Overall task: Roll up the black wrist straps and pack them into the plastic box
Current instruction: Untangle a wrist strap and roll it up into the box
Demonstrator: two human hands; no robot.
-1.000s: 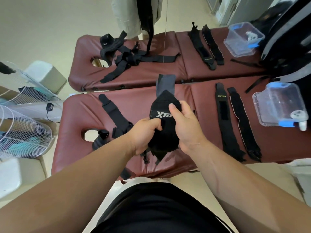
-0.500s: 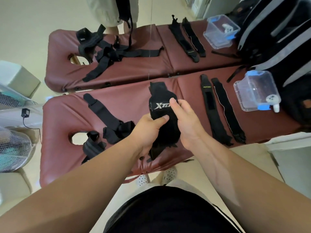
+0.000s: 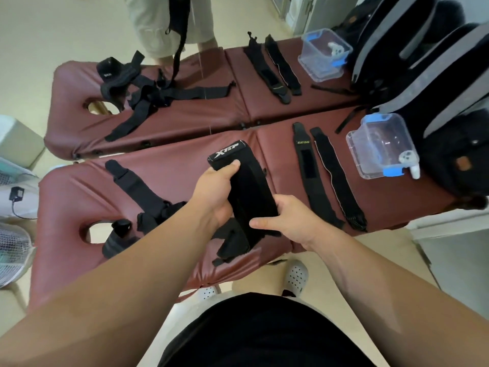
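While it hangs above the front edge of the near table [image 3: 164,168], the held strap [image 3: 248,186], a thick black bundle with a white logo on its far end, is gripped by both hands. The left hand [image 3: 214,192] curls round its upper part, thumb just under the logo. The right hand [image 3: 288,221] clasps its lower part, thumb across the front. Loose tails dangle below. To the right, two flat straps [image 3: 308,176] lie side by side on the table. Beyond them stands the clear box [image 3: 354,154] with a white controller [image 3: 408,160] at its near corner.
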